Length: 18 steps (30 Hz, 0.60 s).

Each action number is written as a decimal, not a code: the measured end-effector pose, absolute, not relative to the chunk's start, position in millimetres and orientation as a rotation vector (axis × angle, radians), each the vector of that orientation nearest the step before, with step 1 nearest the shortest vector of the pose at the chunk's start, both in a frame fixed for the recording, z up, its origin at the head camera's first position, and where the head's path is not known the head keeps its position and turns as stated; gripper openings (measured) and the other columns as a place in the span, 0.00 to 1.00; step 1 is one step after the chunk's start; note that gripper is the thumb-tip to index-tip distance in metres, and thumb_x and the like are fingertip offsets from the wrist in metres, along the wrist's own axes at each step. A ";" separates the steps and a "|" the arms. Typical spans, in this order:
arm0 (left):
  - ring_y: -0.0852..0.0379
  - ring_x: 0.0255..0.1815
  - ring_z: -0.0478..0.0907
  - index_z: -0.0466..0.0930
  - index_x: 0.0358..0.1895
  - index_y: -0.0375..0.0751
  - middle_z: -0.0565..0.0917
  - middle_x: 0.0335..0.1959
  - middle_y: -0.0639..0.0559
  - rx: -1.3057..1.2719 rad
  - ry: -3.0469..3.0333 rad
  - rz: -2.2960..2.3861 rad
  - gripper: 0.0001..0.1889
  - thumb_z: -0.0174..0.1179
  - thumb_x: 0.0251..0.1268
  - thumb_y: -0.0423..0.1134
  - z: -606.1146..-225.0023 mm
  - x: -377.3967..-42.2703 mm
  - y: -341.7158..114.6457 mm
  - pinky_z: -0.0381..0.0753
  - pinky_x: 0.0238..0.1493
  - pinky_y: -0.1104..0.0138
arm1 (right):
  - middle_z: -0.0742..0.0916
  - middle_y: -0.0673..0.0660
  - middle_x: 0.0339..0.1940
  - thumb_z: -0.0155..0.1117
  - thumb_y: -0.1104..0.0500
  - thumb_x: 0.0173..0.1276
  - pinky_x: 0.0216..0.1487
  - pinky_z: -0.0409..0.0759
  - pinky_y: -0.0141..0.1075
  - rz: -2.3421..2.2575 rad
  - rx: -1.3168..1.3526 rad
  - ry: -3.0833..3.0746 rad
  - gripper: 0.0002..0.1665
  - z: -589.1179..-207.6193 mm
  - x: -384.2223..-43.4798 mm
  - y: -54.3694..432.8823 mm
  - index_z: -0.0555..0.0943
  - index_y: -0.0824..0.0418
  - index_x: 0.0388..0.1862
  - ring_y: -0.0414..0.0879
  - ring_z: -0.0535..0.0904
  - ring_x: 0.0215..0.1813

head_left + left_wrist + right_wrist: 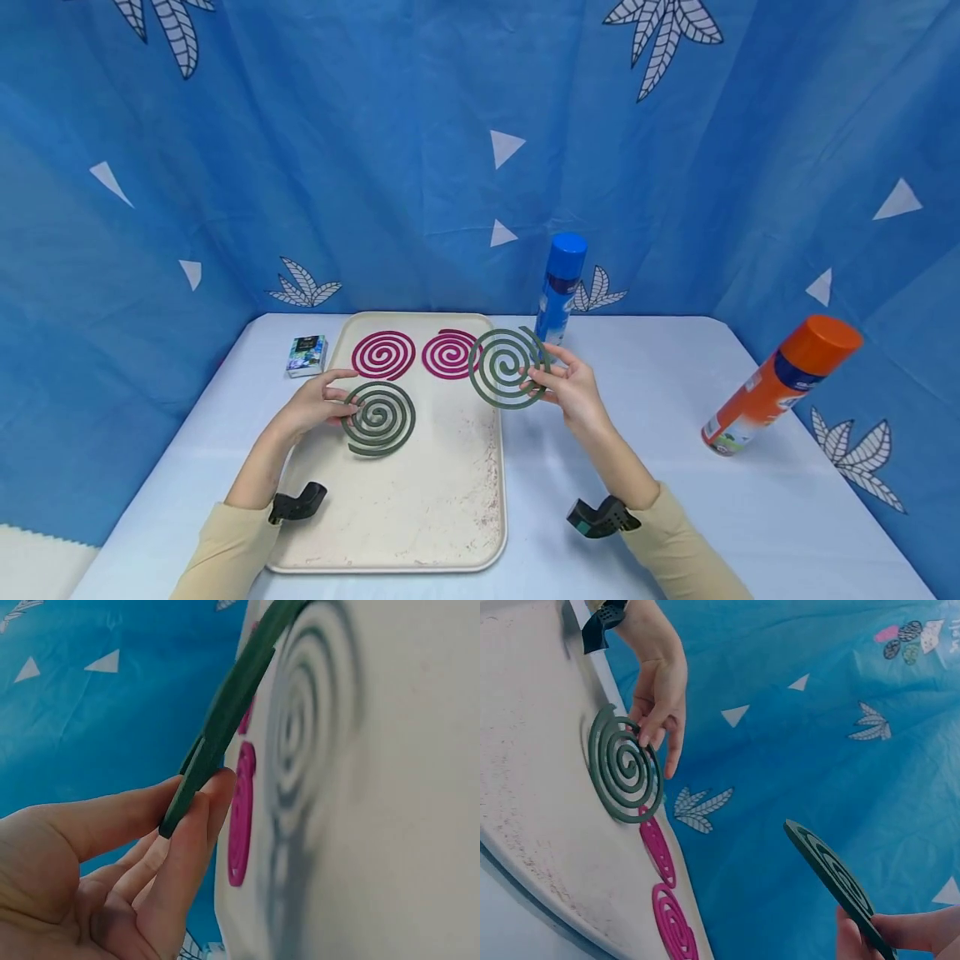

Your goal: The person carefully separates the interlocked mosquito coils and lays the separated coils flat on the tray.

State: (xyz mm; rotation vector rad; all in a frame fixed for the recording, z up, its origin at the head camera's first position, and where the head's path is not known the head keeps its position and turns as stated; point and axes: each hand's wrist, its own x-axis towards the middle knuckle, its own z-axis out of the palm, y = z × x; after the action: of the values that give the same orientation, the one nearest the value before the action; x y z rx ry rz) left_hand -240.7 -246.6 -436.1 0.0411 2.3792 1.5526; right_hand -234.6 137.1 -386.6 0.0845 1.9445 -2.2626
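My left hand [317,404] pinches a dark green mosquito coil [381,419] by its left edge, between thumb and fingers. In the left wrist view that green coil [225,712] is seen nearly edge-on, above the tray, its shadow falling on the surface. A second green mosquito coil [497,367] is pinched at its right edge by my right hand [573,387], raised over the tray's right rim. Two magenta mosquito coils lie side by side at the tray's far end, a left one [383,356] and a right one [448,354] partly covered by the raised green coil.
The cream tray [420,517] lies on a white-covered table [555,517]. A small patterned box [307,356] sits left of its far end. A blue spray can [561,279] stands behind my right hand; an orange spray can [780,387] is at the right. Blue cloth [420,150] surrounds the table.
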 end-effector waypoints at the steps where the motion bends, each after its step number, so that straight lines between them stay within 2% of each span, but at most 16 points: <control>1: 0.61 0.28 0.84 0.55 0.70 0.29 0.86 0.38 0.41 0.029 2.383 1.552 0.35 0.60 0.60 0.27 -437.7 -240.7 -248.0 0.86 0.33 0.66 | 0.87 0.43 0.24 0.56 0.72 0.67 0.31 0.85 0.28 -2.252 0.105 1.955 0.31 -389.0 -235.3 135.1 0.64 0.66 0.68 0.36 0.84 0.24; 7: 0.62 0.29 0.83 0.63 0.66 0.29 0.86 0.41 0.36 -0.087 2.525 1.443 0.31 0.63 0.59 0.32 -442.8 -240.7 -252.3 0.86 0.33 0.66 | 0.88 0.46 0.25 0.58 0.72 0.65 0.29 0.84 0.27 -2.180 0.120 1.989 0.31 -408.1 -239.5 123.2 0.64 0.67 0.68 0.36 0.83 0.23; 11: 0.61 0.28 0.83 0.68 0.63 0.28 0.86 0.42 0.35 -0.170 2.607 1.366 0.27 0.61 0.61 0.34 -442.4 -239.7 -255.0 0.84 0.33 0.68 | 0.89 0.51 0.27 0.59 0.72 0.64 0.29 0.84 0.28 -2.146 0.059 1.991 0.30 -423.9 -240.4 111.9 0.67 0.68 0.65 0.37 0.83 0.22; 15: 0.60 0.27 0.84 0.68 0.62 0.27 0.86 0.42 0.34 -0.235 2.594 1.367 0.25 0.58 0.65 0.36 -441.8 -238.8 -256.7 0.83 0.31 0.70 | 0.90 0.56 0.28 0.63 0.70 0.61 0.28 0.85 0.32 -2.117 -0.097 1.990 0.29 -439.1 -238.3 101.1 0.69 0.71 0.62 0.38 0.83 0.21; 18: 0.59 0.26 0.85 0.67 0.62 0.27 0.86 0.41 0.34 -0.267 2.570 1.385 0.25 0.55 0.67 0.38 -441.6 -238.7 -257.6 0.83 0.30 0.70 | 0.90 0.61 0.31 0.63 0.70 0.61 0.29 0.85 0.32 -2.060 -0.146 1.983 0.31 -447.8 -236.9 93.4 0.66 0.72 0.64 0.37 0.82 0.21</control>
State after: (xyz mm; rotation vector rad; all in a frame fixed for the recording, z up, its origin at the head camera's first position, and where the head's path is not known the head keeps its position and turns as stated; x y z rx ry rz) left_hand -238.7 -257.6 -441.6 -0.2669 2.5696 1.3854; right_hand -236.9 93.4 -447.8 -0.1458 1.9828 -2.0603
